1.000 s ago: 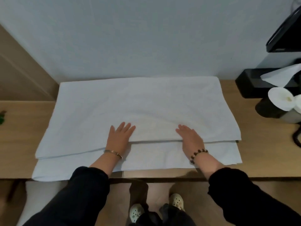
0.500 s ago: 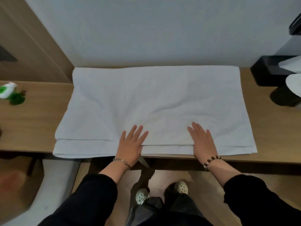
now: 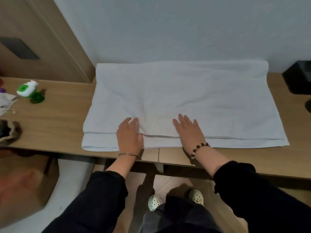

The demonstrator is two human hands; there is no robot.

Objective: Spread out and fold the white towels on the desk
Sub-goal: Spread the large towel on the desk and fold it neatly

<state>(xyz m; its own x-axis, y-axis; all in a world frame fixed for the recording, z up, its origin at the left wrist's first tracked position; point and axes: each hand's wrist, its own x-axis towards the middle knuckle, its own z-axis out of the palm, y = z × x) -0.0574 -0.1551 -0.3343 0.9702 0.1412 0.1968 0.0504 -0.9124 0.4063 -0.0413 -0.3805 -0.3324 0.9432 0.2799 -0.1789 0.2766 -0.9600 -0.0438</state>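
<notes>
While the left hand (image 3: 129, 135) and right hand (image 3: 188, 130) press flat, fingers straight, the folded towel (image 3: 185, 91) lies under them on the desk (image 3: 50, 125). Well left of the left hand sits a bottle (image 3: 27, 89), contents unclear.

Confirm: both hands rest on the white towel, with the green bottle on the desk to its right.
Wrong: the head view shows the green bottle on the desk left of the white towel. The left hand and right hand do rest on it.

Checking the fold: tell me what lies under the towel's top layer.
A lower layer shows along the near edge, on the desk. Everything further back is covered.
</notes>
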